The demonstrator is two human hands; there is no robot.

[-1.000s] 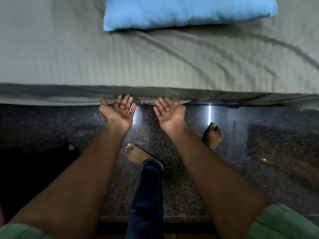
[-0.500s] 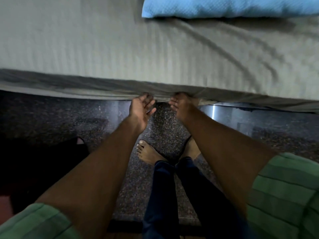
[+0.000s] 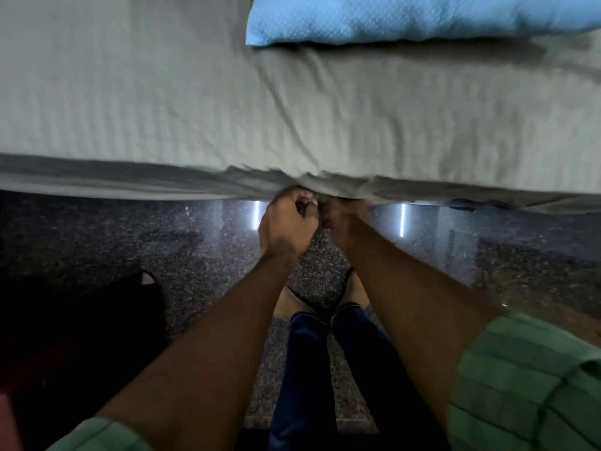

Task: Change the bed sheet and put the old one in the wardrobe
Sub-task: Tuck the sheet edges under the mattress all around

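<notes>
A grey-green bed sheet [image 3: 162, 92] covers the bed and hangs over its near edge. My left hand [image 3: 286, 222] and my right hand [image 3: 344, 216] sit side by side at that hanging edge, fingers curled round the sheet's hem. The cloth bunches into folds just above both hands. The right hand's fingertips are hidden under the fabric. A light blue pillow [image 3: 406, 17] lies on the sheet at the top right.
Dark speckled polished floor [image 3: 162, 249] runs below the bed edge, with my bare feet [image 3: 354, 288] and dark blue trouser legs between my arms. A black object [image 3: 97, 314] sits on the floor at the lower left.
Both hands went from open palms up below the bed edge, to reaching the hem, to gripping it with curled fingers. The sheet now bunches above them. The view shifted left.
</notes>
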